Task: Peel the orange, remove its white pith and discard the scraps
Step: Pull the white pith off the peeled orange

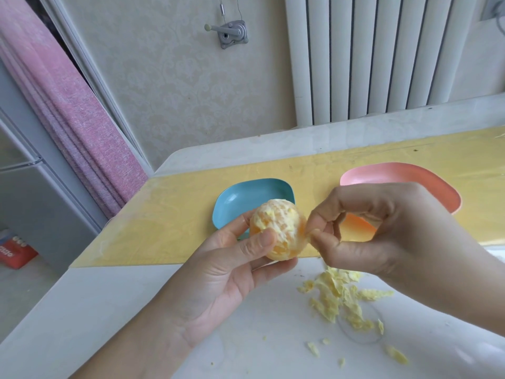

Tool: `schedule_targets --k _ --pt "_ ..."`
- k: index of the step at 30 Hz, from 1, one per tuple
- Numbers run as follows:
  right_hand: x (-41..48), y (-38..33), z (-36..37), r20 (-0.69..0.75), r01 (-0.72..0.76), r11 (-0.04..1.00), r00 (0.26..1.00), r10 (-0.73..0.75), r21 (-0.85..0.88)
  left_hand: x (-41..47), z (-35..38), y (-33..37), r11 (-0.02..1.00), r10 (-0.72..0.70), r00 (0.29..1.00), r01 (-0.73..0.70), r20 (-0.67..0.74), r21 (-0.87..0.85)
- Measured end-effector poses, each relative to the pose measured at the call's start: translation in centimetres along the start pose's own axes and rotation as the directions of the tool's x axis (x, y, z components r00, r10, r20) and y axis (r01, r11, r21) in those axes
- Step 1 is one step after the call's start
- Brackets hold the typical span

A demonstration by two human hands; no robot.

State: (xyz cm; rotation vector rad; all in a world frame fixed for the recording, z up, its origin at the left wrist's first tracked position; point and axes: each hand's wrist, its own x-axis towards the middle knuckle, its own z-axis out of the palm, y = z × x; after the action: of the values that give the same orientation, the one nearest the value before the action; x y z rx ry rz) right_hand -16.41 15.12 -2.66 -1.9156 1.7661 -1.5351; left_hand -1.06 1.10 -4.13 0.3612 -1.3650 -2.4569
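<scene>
Pretty clearly someone's home, some kind of eating corner. There's cream patterned wallpaper point(177, 77), a tall white column radiator point(382, 58) right behind the table, and a pink curtain point(68, 119) hanging on the left. The white table point(109, 310) has a yellow mat point(177, 214) on it with two small plastic dishes, a blue dish point(254, 192) and a pink dish point(396, 173). Up on the wall sits a metal hand crank point(232, 34) with a thin cable. The pale appliance point(27, 187) at far left looks like a fridge.
</scene>
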Motion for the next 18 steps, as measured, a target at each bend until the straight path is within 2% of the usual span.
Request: schedule_targets --k 2,5,9,12,15,18 --pt "0.1 0.2 -0.2 0.028 0.012 0.999 1.0 -0.011 -0.041 0.1 -0.2 0.1 1.0 0.022 0.999 -0.022 -0.031 -0.009" --pt "0.6 1.3 -0.8 0.073 0.071 0.957 0.996 -0.053 -0.282 0.3 -0.5 0.1 0.998 0.062 0.996 -0.062 -0.065 0.005" --pt "0.5 3.0 -0.9 0.138 0.204 0.777 0.979 -0.151 -0.595 0.5 -0.9 -0.1 0.976 0.165 0.977 -0.141 -0.139 0.168" --pt "0.3 2.9 -1.0 0.175 0.235 0.71 0.972 -0.158 -0.664 0.5 -0.7 -0.3 0.925 0.243 0.955 -0.174 -0.171 0.338" --pt "0.5 2.4 -0.9 0.149 0.178 0.745 0.983 -0.107 -0.642 0.3 -0.5 -0.5 0.904 0.258 0.954 -0.182 -0.153 0.388" --pt "0.6 2.7 -0.7 0.129 0.196 0.774 0.98 -0.148 -0.602 0.2 -0.3 -0.5 0.894 0.249 0.958 -0.171 -0.143 0.413"
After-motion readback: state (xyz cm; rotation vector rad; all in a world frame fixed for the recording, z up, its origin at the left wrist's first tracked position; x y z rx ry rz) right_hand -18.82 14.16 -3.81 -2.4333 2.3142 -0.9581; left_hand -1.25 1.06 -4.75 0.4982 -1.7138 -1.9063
